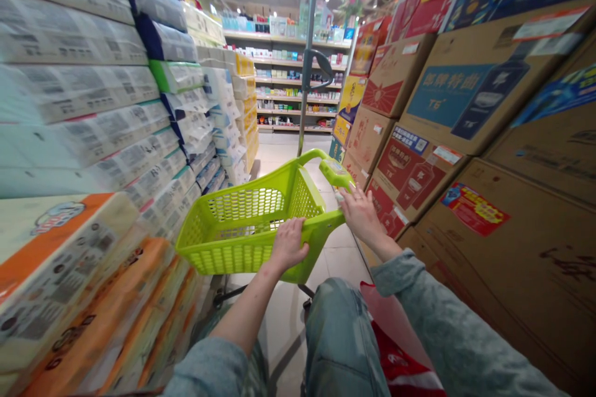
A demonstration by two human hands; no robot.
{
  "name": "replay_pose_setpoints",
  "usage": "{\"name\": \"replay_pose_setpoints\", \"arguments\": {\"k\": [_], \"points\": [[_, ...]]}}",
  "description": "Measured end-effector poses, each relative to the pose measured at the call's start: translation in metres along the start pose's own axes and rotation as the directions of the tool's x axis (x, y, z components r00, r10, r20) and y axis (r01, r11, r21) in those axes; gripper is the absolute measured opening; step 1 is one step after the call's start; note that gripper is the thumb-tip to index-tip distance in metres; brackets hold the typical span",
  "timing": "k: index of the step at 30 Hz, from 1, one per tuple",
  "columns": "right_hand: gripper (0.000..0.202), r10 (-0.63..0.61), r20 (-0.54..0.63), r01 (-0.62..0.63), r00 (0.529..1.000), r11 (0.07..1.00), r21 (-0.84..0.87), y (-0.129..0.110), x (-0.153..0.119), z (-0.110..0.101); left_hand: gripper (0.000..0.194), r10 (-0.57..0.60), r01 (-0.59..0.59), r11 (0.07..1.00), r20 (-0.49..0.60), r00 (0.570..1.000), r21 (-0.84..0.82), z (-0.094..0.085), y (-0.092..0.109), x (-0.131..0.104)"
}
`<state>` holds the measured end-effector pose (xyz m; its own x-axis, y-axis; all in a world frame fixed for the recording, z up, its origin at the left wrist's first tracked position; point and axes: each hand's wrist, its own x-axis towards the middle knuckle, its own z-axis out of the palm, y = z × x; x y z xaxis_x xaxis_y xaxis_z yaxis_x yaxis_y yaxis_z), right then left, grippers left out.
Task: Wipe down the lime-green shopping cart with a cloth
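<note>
A lime-green plastic shopping cart (242,254) stands in front of me, turned so its basket points to the left. My left hand (288,243) is closed over the near side rim of the basket, with the thumb on the outside. At the cart's back end my right hand (361,209) is closed on the green handle (336,175), a ring showing on one finger. Part of the handle is hidden under that hand. The basket's perforated walls show, and dark legs with wheels reach the floor below it.
Stacked tissue packs (69,87) rise close on the left, with orange packs (107,316) low down. Cardboard boxes (447,93) wall the right side. A metal pole (307,31) stands beyond the cart. Stocked shelves (298,77) close off the far end. A red-and-white bag (395,347) is beside my leg.
</note>
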<state>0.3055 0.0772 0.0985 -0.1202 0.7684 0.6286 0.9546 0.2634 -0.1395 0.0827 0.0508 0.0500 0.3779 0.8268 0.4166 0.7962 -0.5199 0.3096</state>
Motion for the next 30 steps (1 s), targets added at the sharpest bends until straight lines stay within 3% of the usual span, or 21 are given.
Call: {"name": "replay_pose_setpoints", "arguments": {"k": [3,6,12,15,18,20,24,28,30], "points": [[0.033,-0.118,0.107,0.116,0.987,0.993,0.031,-0.001,0.002,-0.011,0.050,-0.006,0.007,1.000,0.004,1.000,-0.023,-0.002,0.000,-0.003],[0.033,-0.179,0.155,0.154,0.972,0.975,0.159,0.016,0.015,-0.013,0.049,-0.008,0.008,0.999,-0.001,1.000,-0.051,-0.004,0.000,-0.005],[0.036,0.121,0.089,-0.149,0.989,0.875,0.461,0.056,0.036,0.007,0.051,0.007,-0.006,0.996,0.011,1.000,-0.087,-0.005,0.003,-0.007],[0.040,0.242,0.064,-0.240,0.968,0.828,0.507,0.049,0.028,0.008,0.050,0.002,-0.001,0.997,0.007,1.000,-0.078,-0.005,0.003,-0.006],[0.043,0.295,-0.024,-0.253,0.955,0.857,0.449,0.025,0.008,0.002,0.050,0.003,-0.002,0.998,0.011,1.000,-0.066,-0.006,0.001,-0.006],[0.045,0.248,-0.110,-0.185,0.963,0.897,0.401,0.008,-0.007,-0.003,0.049,0.006,-0.005,0.998,0.016,1.000,-0.063,-0.008,-0.003,-0.007],[0.038,0.100,-0.131,-0.040,0.986,0.917,0.398,-0.012,-0.026,-0.012,0.044,0.002,-0.001,0.997,0.018,1.000,-0.071,-0.016,-0.014,-0.010],[0.031,-0.132,-0.049,0.140,0.990,0.878,0.458,-0.006,-0.020,-0.023,0.035,-0.021,0.023,0.993,0.017,1.000,-0.113,-0.024,-0.025,-0.011],[0.032,-0.170,0.000,0.148,0.985,0.858,0.491,0.002,-0.011,-0.026,0.032,-0.028,0.031,0.991,0.019,0.999,-0.129,-0.027,-0.030,-0.011]]}}
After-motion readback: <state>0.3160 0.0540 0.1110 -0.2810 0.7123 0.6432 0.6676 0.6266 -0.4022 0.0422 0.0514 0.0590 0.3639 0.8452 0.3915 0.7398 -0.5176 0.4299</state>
